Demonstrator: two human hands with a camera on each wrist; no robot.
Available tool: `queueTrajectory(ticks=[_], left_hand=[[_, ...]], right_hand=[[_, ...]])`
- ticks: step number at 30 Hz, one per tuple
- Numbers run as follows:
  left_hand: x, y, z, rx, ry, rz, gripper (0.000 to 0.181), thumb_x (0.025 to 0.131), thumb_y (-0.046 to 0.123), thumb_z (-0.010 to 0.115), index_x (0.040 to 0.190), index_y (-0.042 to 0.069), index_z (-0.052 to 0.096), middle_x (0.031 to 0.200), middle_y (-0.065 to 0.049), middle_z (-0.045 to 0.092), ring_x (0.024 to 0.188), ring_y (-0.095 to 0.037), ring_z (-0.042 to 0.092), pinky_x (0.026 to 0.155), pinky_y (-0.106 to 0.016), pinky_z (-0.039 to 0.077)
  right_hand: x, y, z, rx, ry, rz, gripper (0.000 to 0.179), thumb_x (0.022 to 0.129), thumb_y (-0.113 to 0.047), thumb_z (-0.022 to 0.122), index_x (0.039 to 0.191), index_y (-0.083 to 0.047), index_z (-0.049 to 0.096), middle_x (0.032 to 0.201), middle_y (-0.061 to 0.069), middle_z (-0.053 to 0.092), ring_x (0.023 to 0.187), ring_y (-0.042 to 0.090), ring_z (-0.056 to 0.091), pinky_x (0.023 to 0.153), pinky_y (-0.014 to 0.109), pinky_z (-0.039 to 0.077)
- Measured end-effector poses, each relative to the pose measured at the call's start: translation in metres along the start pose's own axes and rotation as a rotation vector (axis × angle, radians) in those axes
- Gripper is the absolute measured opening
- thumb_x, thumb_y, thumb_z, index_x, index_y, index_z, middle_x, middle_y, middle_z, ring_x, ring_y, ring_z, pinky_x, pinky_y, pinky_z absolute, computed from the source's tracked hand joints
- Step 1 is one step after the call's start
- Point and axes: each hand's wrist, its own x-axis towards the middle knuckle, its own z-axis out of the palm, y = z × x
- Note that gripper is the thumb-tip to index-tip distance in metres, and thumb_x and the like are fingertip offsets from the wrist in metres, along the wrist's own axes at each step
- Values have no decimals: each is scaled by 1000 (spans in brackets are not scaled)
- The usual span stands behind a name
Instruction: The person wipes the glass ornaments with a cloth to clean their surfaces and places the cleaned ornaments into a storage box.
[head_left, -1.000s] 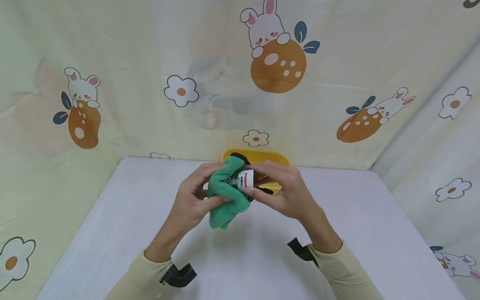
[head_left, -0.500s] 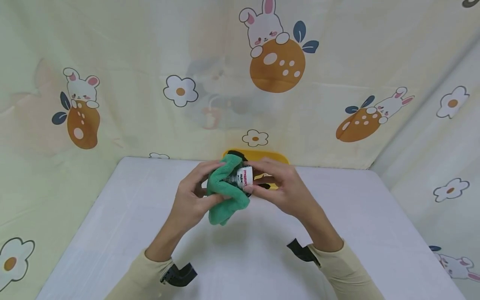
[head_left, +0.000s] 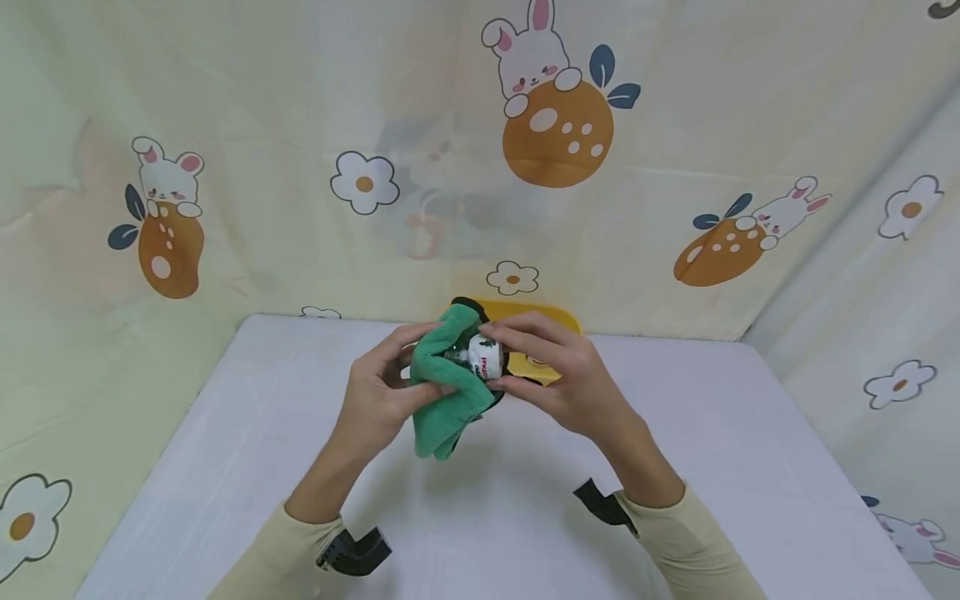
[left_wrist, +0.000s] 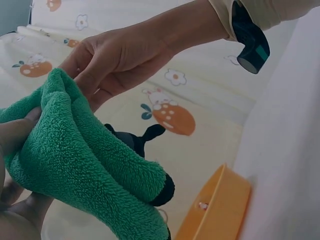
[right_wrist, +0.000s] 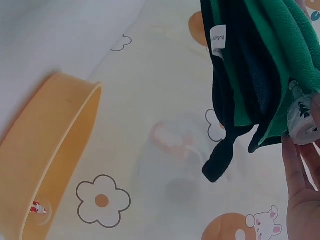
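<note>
My left hand (head_left: 378, 396) grips a green terry cloth (head_left: 438, 421) with dark edging, its thumb across the near side. Within the cloth's fold lies a small clear bottle (head_left: 486, 357) with a white printed label, its narrow neck pointing left into the fabric. My right hand (head_left: 570, 367) pinches the label end between thumb and fingers. From the right wrist view, the bottle (right_wrist: 302, 122) sits against the cloth, which bears a white tag (right_wrist: 218, 40) and a dark hanging loop (right_wrist: 219, 159). The left wrist view shows the cloth (left_wrist: 75, 150) covering the bottle.
Behind the hands, a yellow plastic container (head_left: 536, 311) stands at the table's back edge, with a small red-and-white figure (right_wrist: 37, 207) visible in or on it. A printed curtain (head_left: 285, 242) rises behind the white table (head_left: 262, 467).
The bottle has turned about its length in my right fingers, so the label print sits differently. The cloth's folds and hanging end have shifted a little. Both hands stay in nearly the same place.
</note>
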Motion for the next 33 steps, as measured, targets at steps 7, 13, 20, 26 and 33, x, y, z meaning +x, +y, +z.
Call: queueTrajectory(ticks=[7,13,20,26,33], left_hand=[[0,1,-1,-46,3,-82,56,84,-5,78,136,9,62,134,-7,62,117,-28,66,88,-40,61],[0,3,-2,-80,11,-165,54,87,0,77,137,10,61,133,-8,62,117,-31,63,91,-38,60],[0,2,-3,-78,0,-189,53,88,5,78,137,9,60,133,-8,62,117,-31,62,90,-37,60],[0,-1,-3,-70,-6,-152,55,86,2,80,137,7,61,133,-9,63,114,-30,64,88,-38,61],[0,-2,1,-26,-21,-55,58,83,-4,80,137,9,61,132,-9,63,112,-28,65,86,-41,62]], right_hand=[[1,3,-1,-38,2,-182,40,90,-13,76,128,-2,68,127,14,65,120,28,61,100,23,53],[7,4,-1,-45,0,-356,30,95,-12,71,122,2,69,125,16,65,118,29,61,103,26,52],[7,6,-2,-43,-31,-332,33,95,-14,71,124,1,69,126,15,65,120,28,60,104,26,51],[2,8,-2,1,-32,-162,56,76,3,86,129,-2,68,127,13,67,119,27,63,94,23,56],[0,7,-3,79,-5,-1,63,69,3,90,128,-5,70,121,8,69,110,21,65,79,22,59]])
